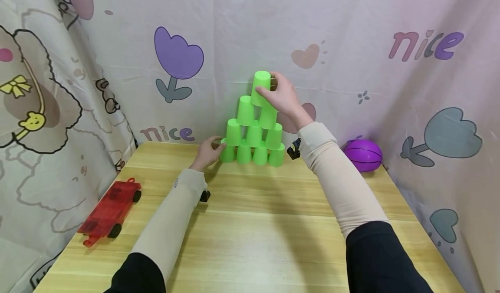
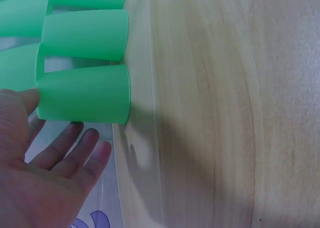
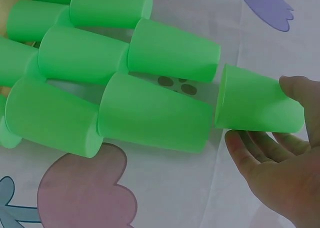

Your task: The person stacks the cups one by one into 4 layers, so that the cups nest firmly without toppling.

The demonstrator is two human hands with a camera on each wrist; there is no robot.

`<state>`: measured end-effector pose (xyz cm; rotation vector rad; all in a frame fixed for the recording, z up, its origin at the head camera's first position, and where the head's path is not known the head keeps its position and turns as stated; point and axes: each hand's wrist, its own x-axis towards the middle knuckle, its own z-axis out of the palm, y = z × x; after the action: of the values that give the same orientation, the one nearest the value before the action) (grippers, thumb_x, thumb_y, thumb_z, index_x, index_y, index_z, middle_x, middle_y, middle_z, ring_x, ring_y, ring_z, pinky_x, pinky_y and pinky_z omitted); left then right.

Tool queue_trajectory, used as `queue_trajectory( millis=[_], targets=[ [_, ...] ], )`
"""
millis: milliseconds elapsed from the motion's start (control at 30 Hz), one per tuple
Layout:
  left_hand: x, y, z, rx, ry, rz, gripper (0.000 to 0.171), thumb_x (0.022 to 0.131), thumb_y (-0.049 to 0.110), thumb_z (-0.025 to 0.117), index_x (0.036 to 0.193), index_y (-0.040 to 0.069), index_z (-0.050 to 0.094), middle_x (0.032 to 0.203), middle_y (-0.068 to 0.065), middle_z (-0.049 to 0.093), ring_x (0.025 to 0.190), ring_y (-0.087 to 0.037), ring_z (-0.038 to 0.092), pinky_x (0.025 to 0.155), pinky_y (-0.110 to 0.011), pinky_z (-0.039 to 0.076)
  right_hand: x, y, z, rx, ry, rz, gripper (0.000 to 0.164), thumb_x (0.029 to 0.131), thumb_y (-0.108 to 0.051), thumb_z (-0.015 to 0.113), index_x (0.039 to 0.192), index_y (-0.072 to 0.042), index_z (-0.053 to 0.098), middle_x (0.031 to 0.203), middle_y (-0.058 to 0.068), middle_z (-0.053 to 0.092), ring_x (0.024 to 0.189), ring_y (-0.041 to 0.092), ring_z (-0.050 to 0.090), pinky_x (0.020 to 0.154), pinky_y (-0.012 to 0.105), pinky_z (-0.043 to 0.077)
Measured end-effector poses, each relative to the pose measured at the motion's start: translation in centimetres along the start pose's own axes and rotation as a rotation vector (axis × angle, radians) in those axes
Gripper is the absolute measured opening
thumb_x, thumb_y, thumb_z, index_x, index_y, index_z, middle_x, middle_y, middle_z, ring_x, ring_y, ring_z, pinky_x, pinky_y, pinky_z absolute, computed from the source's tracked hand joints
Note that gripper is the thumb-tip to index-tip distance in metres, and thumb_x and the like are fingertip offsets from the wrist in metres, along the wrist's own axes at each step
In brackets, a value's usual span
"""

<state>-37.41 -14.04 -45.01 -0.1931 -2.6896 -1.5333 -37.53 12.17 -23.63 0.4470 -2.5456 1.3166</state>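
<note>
Green plastic cups stand upside down in a tiered pyramid against the curtain. At its peak, the top cup (image 1: 261,88) lies between the thumb and fingers of my right hand (image 1: 287,95). In the right wrist view, that top cup (image 3: 257,100) has its rim close over the bases of two cups below, one being a second-tier cup (image 3: 157,113). Low at the pyramid's left side is my left hand (image 1: 207,154), beside the bottom-left cup (image 1: 228,154). The left wrist view has the left thumb right at the base edge of this cup (image 2: 82,95), the other fingers spread alongside.
A red toy car (image 1: 109,210) sits at the left edge of the wooden table (image 1: 250,232). Toward the back right corner is a purple ball (image 1: 363,155). A printed curtain (image 1: 234,37) hangs right behind the cups.
</note>
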Motion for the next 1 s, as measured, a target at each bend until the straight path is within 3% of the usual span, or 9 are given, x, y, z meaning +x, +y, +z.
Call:
queue_trajectory(
  millis=[333,1000],
  targets=[
    [0.0,0.0,0.0,0.001,0.004,-0.013,0.053,0.110,0.033,0.057,0.156,0.007,0.048,0.143,-0.026,0.061,0.131,-0.041,0.060,0.107,-0.053,0.057,0.9,0.3,0.4,-0.023,-0.011,0.049,0.066,0.101,-0.038,0.068,0.157,-0.012,0.044,0.146,0.012,0.061,0.132,0.024,0.060,0.107,0.037,0.055],
    [0.1,0.0,0.2,-0.006,0.006,0.001,0.053,0.110,0.031,0.057,0.156,0.006,0.048,0.143,-0.026,0.061,0.131,-0.041,0.060,0.108,-0.053,0.056,2.0,0.6,0.7,-0.038,-0.004,0.059,0.066,0.102,-0.038,0.068,0.157,-0.009,0.044,0.145,0.014,0.062,0.130,0.026,0.061,0.106,0.036,0.056]
  ],
)
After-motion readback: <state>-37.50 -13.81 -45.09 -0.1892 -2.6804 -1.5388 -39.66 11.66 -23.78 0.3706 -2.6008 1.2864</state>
